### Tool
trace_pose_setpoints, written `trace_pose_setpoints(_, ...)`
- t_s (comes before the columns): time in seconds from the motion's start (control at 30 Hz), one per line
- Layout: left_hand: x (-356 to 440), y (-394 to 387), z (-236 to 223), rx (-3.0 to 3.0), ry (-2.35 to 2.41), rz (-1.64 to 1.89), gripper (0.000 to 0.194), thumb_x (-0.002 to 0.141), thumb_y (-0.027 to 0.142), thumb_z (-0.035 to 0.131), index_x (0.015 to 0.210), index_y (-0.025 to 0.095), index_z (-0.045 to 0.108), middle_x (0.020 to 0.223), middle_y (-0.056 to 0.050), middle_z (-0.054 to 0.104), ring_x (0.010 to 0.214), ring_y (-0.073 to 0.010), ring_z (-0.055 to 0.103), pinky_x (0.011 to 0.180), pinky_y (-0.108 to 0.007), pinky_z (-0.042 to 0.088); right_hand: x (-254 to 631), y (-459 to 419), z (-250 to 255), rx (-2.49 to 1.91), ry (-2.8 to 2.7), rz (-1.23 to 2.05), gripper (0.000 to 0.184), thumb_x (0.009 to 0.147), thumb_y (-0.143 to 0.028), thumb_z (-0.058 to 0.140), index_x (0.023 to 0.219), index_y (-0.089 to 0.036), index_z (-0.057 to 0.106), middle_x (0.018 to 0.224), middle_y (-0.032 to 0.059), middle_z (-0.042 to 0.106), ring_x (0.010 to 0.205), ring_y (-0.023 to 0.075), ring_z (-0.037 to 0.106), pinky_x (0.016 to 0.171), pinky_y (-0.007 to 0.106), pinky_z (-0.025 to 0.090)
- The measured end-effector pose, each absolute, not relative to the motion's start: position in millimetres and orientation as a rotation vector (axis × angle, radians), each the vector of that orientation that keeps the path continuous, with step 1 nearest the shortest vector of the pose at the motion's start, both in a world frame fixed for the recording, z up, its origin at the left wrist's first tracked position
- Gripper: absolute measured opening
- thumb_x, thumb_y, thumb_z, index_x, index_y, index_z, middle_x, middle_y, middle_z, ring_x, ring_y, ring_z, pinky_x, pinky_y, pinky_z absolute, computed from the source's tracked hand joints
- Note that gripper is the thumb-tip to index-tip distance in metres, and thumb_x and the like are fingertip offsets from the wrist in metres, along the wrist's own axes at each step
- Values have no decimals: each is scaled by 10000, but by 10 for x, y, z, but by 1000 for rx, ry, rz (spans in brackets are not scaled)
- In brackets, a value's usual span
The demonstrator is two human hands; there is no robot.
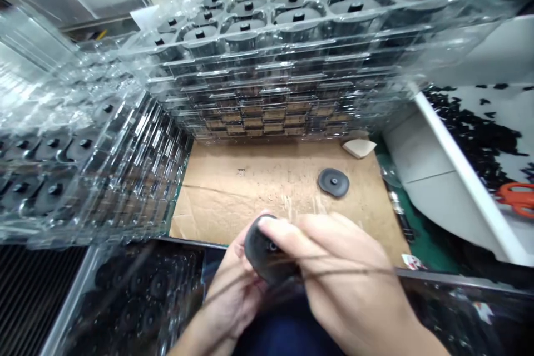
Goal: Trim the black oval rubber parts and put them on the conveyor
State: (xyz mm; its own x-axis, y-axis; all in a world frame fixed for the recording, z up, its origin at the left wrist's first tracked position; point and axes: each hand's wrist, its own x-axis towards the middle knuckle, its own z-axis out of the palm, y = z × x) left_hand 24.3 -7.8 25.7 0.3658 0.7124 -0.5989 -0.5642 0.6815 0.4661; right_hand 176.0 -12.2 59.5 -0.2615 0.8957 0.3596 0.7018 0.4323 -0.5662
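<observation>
Between my two hands, low in the head view, is a dark grey rubbery disc (pixel 259 256), tilted up on its edge. Fingers of my left hand (pixel 237 278) are closed round its left side and underside. My right hand (pixel 346 272) grips it from the right, with the thumb pressed on its upper face. My fingers and some blur hide much of that face. Beyond my hands a similar dark grey oval disc (pixel 334 182), with a small round hub in its middle, lies flat on the cardboard sheet (pixel 233 178).
Stacked clear plastic trays (pixel 267 72) of similar discs rise behind the cardboard, with more trays (pixel 104 161) at left. A white bin (pixel 454 139) at right holds small black pieces (pixel 475 133) and orange-handled scissors (pixel 517 197). A whitish wedge-shaped piece (pixel 359 148) lies at the cardboard's far right.
</observation>
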Motion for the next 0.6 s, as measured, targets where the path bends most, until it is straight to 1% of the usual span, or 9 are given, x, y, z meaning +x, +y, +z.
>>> trace_pose_setpoints(0.07,230,-69,308,228,891,788,275,607,159,730,881,180,704,855,-21,716,823,-175,653,724,-229,509,1734,25,620,-1035,-2139,509,337,887,-150,332,982,-196,652,628,14,587,564,143,503,546,278,380)
trace_pose_setpoints(0.13,197,-52,360,263,911,733,204,609,135,724,812,159,715,788,-13,716,783,-168,660,697,-208,507,1769,116,609,-932,-2149,633,333,877,-126,347,1000,-204,646,692,10,614,604,130,517,576,266,382)
trace_pose_setpoints(0.2,158,-43,380,272,901,697,256,566,120,755,816,156,711,814,-24,718,762,-176,669,662,-207,514,1844,108,517,-1094,-2080,647,338,865,-98,372,1064,-206,623,784,23,639,657,135,535,601,268,393)
trace_pose_setpoints(0.3,112,-59,334,220,806,688,459,488,229,820,927,189,690,958,-51,706,836,-235,672,694,-255,530,1929,-60,182,-1393,-1808,743,287,882,-162,437,1105,-241,600,904,29,650,768,154,575,656,268,444)
trace_pose_setpoints(0.37,91,-81,284,192,734,700,510,501,277,815,985,204,672,1012,-67,695,874,-253,665,725,-282,531,1944,-191,-129,-1546,-1632,871,250,887,-232,454,1082,-229,611,947,38,657,822,164,606,666,263,485)
trace_pose_setpoints(0.47,66,-105,232,186,672,699,507,550,290,789,1030,201,652,1061,-83,680,913,-263,654,759,-303,521,1963,-277,-494,-1630,-1614,926,249,868,-273,466,1012,-190,652,881,50,688,781,184,643,656,287,521)
trace_pose_setpoints(0.53,58,-113,224,196,643,690,566,528,310,798,1059,197,636,1083,-92,671,934,-274,645,778,-313,513,1999,-252,-517,-1624,-1631,925,238,853,-279,485,980,-188,665,871,48,698,783,190,651,691,305,526)
trace_pose_setpoints(0.6,69,-122,232,214,645,680,617,510,335,803,1083,196,622,1102,-100,659,942,-276,640,787,-312,506,2029,-206,-333,-1658,-1583,877,228,861,-277,482,997,-199,648,963,52,684,858,194,638,712,303,518)
